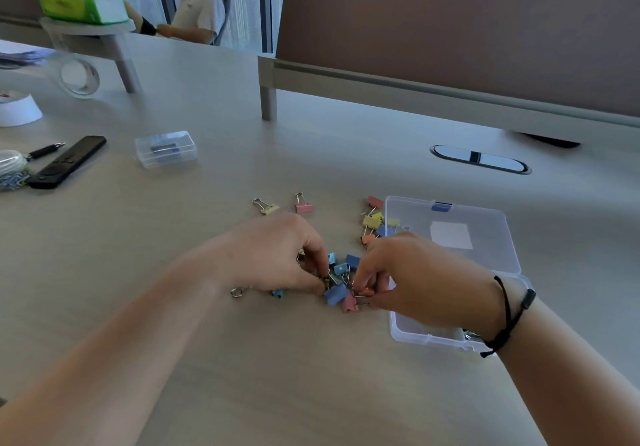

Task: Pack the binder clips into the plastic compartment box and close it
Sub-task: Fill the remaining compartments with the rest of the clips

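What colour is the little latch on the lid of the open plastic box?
Blue. The latch sits on the far edge of the clear lid, shown in the head view.

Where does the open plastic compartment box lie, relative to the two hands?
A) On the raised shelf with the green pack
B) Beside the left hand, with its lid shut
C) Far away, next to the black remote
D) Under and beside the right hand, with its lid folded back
D: the plastic compartment box lies open by the right hand, its lid folded back on the table, while the left hand works in the binder clips.
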A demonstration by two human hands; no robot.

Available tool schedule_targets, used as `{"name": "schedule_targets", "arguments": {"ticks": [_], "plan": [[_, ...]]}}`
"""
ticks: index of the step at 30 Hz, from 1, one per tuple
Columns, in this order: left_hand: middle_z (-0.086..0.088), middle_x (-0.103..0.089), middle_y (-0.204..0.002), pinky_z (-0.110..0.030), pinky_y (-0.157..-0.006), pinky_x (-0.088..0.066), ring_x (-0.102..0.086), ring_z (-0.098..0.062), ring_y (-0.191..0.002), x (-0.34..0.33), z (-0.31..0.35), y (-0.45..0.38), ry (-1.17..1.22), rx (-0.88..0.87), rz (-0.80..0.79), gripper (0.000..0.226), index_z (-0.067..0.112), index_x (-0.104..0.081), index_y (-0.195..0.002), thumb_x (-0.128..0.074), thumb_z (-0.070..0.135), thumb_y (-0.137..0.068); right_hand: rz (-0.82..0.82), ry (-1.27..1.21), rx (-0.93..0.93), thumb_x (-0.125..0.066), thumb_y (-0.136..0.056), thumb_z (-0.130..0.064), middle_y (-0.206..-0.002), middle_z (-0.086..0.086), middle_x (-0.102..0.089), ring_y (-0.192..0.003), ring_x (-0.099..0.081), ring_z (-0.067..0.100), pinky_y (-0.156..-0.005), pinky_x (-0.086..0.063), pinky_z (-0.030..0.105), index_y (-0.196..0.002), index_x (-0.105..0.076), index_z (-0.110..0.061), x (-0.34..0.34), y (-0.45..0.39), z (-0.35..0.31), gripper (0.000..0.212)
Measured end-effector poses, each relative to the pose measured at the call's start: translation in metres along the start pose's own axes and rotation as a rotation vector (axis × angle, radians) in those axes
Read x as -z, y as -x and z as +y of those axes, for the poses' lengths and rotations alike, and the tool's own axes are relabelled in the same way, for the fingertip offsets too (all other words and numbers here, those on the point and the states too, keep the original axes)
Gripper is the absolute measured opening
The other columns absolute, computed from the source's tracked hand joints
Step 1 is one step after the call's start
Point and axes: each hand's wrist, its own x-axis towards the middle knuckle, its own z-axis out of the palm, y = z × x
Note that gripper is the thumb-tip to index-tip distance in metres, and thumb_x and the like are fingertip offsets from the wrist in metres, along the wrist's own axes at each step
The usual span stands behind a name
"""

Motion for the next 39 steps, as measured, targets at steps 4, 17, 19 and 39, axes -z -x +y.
{"name": "schedule_targets", "arguments": {"ticks": [4, 17, 19, 39], "plan": [[0.016, -0.068, -0.081, -0.015, -0.060, -0.042, -0.058, 0.005, -0.072, -0.003, 0.003, 0.000, -0.054, 0.002, 0.001, 0.011, 0.029, -0.072, -0.086, -0.076, 0.036, -0.078, 0.048, -0.003, 0.019, -0.064, -0.087, -0.024, -0.092, -0.003, -0.063, -0.085, -0.061, 0.016, -0.081, -0.052, 0.034, -0.089, -0.074, -0.029, -0.004, 0.003, 0.001, 0.012], [0.015, -0.068, -0.076, -0.032, -0.062, -0.055, -0.058, 0.000, -0.061, -0.003, -0.004, 0.001, 0.127, 0.035, 0.027, 0.026, 0.031, -0.061, -0.084, -0.074, 0.014, -0.069, 0.047, -0.084, 0.036, -0.067, -0.088, -0.027, -0.083, -0.016, -0.053, -0.074, -0.045, -0.004, -0.064, -0.033, 0.007, -0.092, -0.073, -0.030, -0.008, 0.002, 0.001, 0.009], [0.007, -0.069, -0.076, -0.021, -0.056, -0.048, -0.055, 0.001, -0.056, 0.000, -0.005, 0.003, 0.187, 0.050, 0.053, 0.030, 0.028, -0.062, -0.086, -0.077, 0.007, -0.070, 0.034, -0.091, 0.040, -0.066, -0.089, -0.026, -0.089, -0.015, -0.058, -0.076, -0.046, -0.001, -0.068, -0.037, 0.009, -0.098, -0.073, -0.033, -0.007, 0.002, 0.000, 0.014], [-0.011, -0.064, -0.066, 0.005, -0.064, -0.035, -0.053, -0.002, -0.053, 0.017, -0.008, 0.007, 0.119, -0.007, 0.253, 0.019, 0.014, -0.070, -0.077, -0.086, 0.004, -0.071, 0.101, -0.156, 0.099, -0.067, -0.088, -0.026, -0.091, -0.014, -0.066, -0.085, -0.059, 0.005, -0.077, -0.045, 0.018, -0.092, -0.076, -0.028, -0.019, -0.015, -0.018, 0.010]]}}
